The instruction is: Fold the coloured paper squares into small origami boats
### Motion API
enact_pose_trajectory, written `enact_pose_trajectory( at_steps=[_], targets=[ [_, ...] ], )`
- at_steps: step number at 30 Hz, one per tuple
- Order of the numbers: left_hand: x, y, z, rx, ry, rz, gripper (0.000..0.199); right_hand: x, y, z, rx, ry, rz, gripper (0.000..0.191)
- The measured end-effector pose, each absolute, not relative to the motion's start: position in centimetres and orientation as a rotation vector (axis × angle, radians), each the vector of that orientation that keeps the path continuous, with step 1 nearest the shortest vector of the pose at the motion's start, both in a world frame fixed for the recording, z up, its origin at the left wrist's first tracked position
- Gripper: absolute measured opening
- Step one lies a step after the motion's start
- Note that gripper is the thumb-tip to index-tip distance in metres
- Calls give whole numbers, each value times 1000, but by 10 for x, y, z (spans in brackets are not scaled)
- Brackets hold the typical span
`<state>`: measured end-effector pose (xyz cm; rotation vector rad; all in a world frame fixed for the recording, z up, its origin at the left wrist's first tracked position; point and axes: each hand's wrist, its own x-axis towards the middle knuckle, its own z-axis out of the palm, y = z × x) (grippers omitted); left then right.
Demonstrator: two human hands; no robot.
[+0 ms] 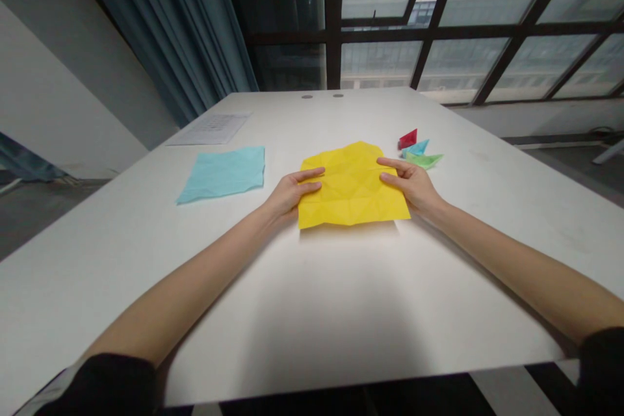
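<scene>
A creased yellow sheet of paper [351, 185] is held between my two hands, its near edge a little above the white table. My left hand [296, 192] grips its left side, with thumb and index finger on top and the other fingers hidden beneath. On the right side, my right hand [409, 183] holds the sheet the same way. Fold lines run across the paper, and its far edge is uneven. Just beyond my right hand lie small folded paper pieces: one red [408, 139], one blue [416, 148] and one green [424, 160].
Light blue creased paper [223, 173] lies left of my left hand. Behind it is a printed white sheet [210, 129]. The white table [336, 318] has two round inserts near its far edge. A blue curtain [170, 19] and dark-framed windows stand behind.
</scene>
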<state>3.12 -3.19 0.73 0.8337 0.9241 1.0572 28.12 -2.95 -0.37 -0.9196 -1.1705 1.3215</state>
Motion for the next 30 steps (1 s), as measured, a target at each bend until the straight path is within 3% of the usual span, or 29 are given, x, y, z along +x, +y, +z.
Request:
enact_pose_trajectory(
  at_steps=[14,30],
  targets=[
    [39,-39,15,859,856,1135,53,265,-38,-1,-890,-1047,1498,28],
    [34,-34,7,983,901,1120,53,271,-36,-2,-908,-1142,1517,37]
  ],
)
